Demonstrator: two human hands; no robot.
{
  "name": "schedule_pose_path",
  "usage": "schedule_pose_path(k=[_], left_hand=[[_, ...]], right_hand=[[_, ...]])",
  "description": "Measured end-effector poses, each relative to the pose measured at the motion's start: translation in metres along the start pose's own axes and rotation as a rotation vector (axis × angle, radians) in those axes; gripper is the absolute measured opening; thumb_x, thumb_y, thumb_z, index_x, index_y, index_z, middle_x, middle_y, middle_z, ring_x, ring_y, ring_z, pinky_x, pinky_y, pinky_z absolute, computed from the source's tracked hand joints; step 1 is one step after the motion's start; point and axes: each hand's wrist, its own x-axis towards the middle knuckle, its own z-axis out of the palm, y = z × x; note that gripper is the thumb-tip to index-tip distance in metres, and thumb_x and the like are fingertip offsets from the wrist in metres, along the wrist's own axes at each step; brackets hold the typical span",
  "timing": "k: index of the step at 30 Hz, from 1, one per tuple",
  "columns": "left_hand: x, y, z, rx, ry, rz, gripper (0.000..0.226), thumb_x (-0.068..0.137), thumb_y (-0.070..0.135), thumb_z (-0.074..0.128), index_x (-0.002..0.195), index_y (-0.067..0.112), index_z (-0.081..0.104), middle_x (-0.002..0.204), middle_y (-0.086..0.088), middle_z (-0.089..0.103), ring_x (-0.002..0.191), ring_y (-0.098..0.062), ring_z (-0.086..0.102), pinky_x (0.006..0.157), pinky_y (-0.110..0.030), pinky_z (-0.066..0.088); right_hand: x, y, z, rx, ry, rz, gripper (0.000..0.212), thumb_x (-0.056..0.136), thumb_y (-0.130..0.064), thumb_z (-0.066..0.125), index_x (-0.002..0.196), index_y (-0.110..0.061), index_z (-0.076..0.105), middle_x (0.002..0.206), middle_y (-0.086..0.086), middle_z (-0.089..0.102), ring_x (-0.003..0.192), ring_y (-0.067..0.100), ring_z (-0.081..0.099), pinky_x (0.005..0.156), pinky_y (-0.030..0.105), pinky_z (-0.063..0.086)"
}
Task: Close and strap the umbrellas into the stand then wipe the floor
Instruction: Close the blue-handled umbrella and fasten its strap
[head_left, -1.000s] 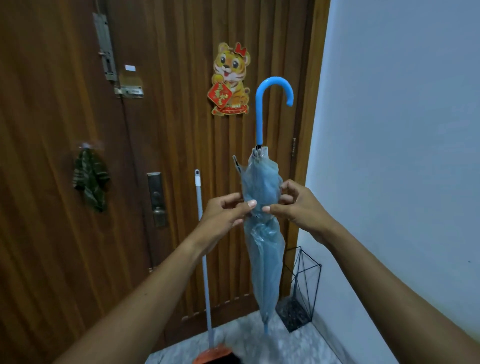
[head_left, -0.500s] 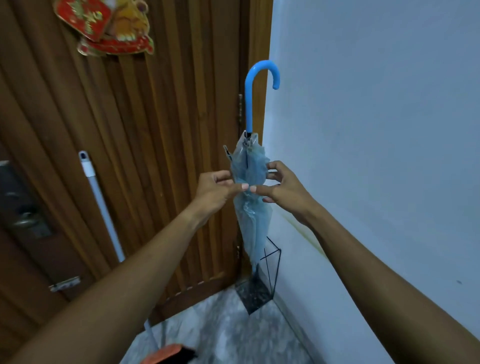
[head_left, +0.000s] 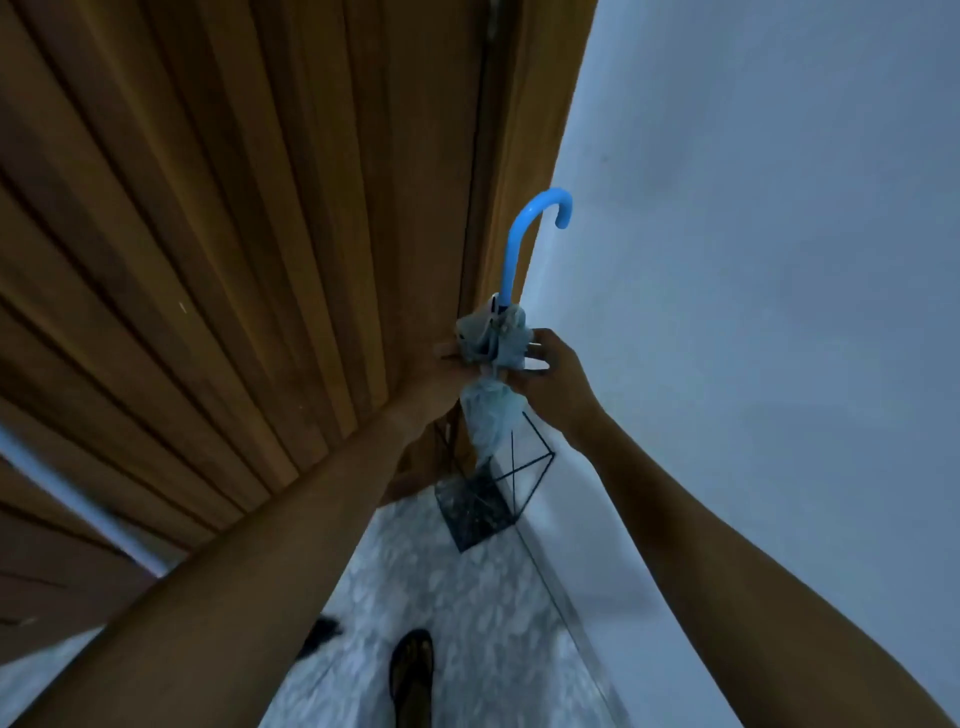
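A closed translucent blue umbrella (head_left: 489, 410) with a bright blue hooked handle (head_left: 524, 240) is held upright, handle up. My left hand (head_left: 442, 378) and my right hand (head_left: 554, 379) grip its folded canopy from either side, just below the bunched top. Its tip points down into a black wire umbrella stand (head_left: 480, 500), which sits on the floor in the corner between door and wall. The tip itself is hard to make out inside the wire frame.
A ribbed wooden door (head_left: 234, 249) fills the left. A pale wall (head_left: 753, 260) rises on the right. The speckled light floor (head_left: 457, 613) shows my sandalled foot (head_left: 411, 675). A pale mop pole (head_left: 78, 504) leans at the far left.
The view has tilted down and moved closer to the corner. The umbrella has been lowered, its tip now entering the wire stand. Both hands still grip the canopy.
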Motion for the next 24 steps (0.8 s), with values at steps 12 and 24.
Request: schedule_pose_path(k=[12,24], left_hand=[[0.156,-0.316,-0.001,0.182,0.207,-0.267,0.01,0.088,-0.005,0.067,0.097,0.0,0.07,0.102,-0.024,0.07,0.085,-0.018,0.068,0.085,-0.035,0.056],[0.19,-0.392,0.0,0.454,0.291,-0.311,0.021,0.074,0.047,0.075,0.076,0.026,0.077,0.091,-0.007,0.073,0.091,-0.027,0.067,0.082,-0.039,0.056]], right_hand=[[0.123,0.282,0.145,-0.059,-0.132,0.263,0.033,0.082,-0.003,0.077,0.113,-0.01,0.066,0.106,0.002,0.069,0.087,-0.001,0.064,0.087,0.03,0.057],[0.135,0.332,0.163,-0.111,-0.101,0.241,0.036,0.09,-0.007,0.07,0.125,-0.014,0.064,0.113,-0.005,0.069,0.101,0.014,0.068,0.078,0.01,0.053]])
